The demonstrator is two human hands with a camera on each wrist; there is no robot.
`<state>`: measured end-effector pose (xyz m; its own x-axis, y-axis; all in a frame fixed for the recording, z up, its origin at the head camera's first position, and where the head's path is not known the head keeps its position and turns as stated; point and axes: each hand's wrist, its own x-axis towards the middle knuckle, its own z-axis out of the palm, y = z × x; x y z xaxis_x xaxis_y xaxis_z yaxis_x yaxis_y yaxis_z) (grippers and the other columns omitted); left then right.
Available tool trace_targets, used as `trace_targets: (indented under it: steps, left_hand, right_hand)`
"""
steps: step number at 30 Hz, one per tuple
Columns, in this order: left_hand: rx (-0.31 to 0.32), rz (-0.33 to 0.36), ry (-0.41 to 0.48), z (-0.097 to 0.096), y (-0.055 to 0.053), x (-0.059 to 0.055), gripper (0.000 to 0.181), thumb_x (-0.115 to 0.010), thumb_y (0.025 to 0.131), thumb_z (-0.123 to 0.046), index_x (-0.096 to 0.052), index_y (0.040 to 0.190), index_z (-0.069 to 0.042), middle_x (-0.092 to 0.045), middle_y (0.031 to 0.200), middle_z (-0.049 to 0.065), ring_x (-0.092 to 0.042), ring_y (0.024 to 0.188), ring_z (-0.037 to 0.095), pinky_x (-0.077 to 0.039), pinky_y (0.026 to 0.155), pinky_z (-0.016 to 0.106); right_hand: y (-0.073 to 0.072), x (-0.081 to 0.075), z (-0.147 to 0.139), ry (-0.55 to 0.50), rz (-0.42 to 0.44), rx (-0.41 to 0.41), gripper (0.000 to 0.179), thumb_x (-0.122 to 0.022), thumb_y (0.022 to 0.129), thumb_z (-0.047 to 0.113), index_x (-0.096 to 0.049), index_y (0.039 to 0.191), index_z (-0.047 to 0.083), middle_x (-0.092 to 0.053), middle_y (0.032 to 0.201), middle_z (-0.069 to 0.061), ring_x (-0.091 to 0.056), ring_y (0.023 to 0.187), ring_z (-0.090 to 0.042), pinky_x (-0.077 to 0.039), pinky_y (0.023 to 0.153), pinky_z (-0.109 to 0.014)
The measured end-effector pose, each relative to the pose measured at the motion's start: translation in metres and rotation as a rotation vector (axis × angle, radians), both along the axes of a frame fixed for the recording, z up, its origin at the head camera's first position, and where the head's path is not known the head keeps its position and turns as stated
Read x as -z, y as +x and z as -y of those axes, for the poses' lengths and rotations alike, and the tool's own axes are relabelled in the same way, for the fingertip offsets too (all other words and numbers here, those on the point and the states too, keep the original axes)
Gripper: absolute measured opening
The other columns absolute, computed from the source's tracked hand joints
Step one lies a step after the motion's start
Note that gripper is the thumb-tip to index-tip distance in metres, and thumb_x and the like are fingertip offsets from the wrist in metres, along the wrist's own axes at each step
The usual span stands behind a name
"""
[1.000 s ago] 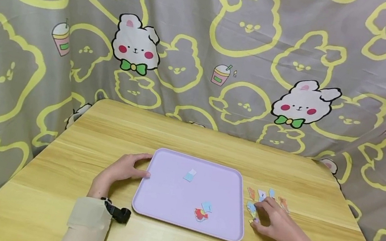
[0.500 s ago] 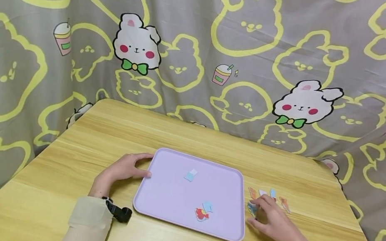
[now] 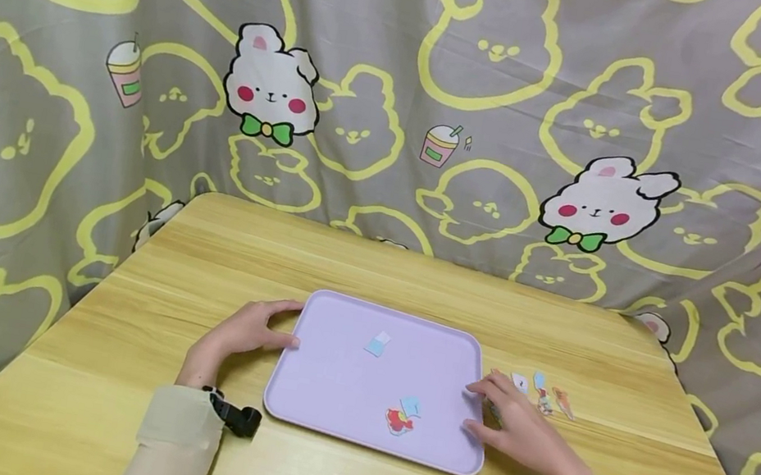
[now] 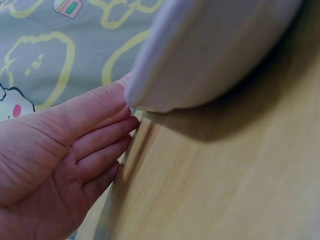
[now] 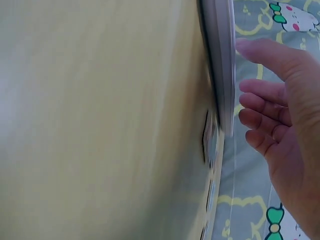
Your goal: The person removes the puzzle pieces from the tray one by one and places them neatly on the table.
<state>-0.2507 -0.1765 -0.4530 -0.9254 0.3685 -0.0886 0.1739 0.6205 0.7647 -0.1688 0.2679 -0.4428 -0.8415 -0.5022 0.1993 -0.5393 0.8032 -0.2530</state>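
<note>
In the head view, a light purple tray [image 3: 335, 384] lies on the wooden table. My left hand [image 3: 244, 332] rests against its left edge, the thumb at the rim and the fingers fairly straight, as the left wrist view also shows. Over the tray's right edge hovers my right hand [image 3: 518, 425], thumb and fingers spread with a gap between them; nothing shows in its grasp in the right wrist view. On the tray lie a white and light blue paper puzzle piece [image 3: 378, 343], a light blue piece [image 3: 410, 405] and a red piece [image 3: 398, 421], the last two touching.
Right of the tray lie several more cut-out pieces, among them an orange piece [image 3: 562, 400] and a white piece [image 3: 519, 382]; my right hand partly hides the group. A patterned curtain [image 3: 372, 103] hangs behind the wooden table [image 3: 231, 239].
My right hand has moved left from the loose pieces to over the tray's right edge. My left hand and the pieces on the tray have stayed in place.
</note>
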Motion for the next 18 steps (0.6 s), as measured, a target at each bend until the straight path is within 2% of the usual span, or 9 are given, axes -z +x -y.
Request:
trace_targets:
  steps: [3,6,12,18]
  left_hand:
    - [0.000,0.001,-0.001,0.000,0.000,0.000,0.066,-0.073,0.088,-0.030,-0.047,0.146,-0.013,-0.046,0.150,0.019,-0.036,0.143,0.041,-0.032,0.117,0.058]
    - [-0.001,0.005,0.000,0.000,0.001,0.000,0.066,-0.073,0.088,-0.030,-0.047,0.146,-0.013,-0.046,0.151,0.019,-0.035,0.143,0.041,-0.032,0.118,0.058]
    - [-0.002,0.002,0.000,0.000,0.001,-0.001,0.066,-0.074,0.088,-0.030,-0.048,0.146,-0.013,-0.046,0.150,0.019,-0.036,0.143,0.041,-0.032,0.117,0.057]
    - [-0.006,0.005,0.005,0.000,0.000,-0.001,0.066,-0.074,0.087,-0.030,-0.048,0.146,-0.014,-0.046,0.150,0.018,-0.036,0.143,0.041,-0.032,0.117,0.058]
  right_hand:
    - [-0.004,0.001,0.008,0.008,0.009,-0.038,0.041,-0.077,0.083,0.031,-0.066,0.116,0.008,-0.057,0.111,0.001,-0.054,0.094,-0.008,-0.054,0.080,-0.029]
    - [-0.008,0.001,0.016,0.005,0.019,-0.074,0.040,-0.076,0.085,0.032,-0.067,0.116,0.008,-0.058,0.111,0.003,-0.053,0.097,-0.006,-0.054,0.086,-0.032]
    - [-0.012,0.000,0.029,-0.004,0.035,-0.141,0.039,-0.076,0.085,0.031,-0.067,0.115,0.007,-0.057,0.107,0.004,-0.052,0.095,-0.005,-0.054,0.083,-0.029]
    - [-0.016,0.001,0.043,0.011,0.023,-0.208,0.039,-0.076,0.085,0.032,-0.067,0.114,0.008,-0.058,0.106,0.004,-0.053,0.096,-0.005,-0.055,0.087,-0.029]
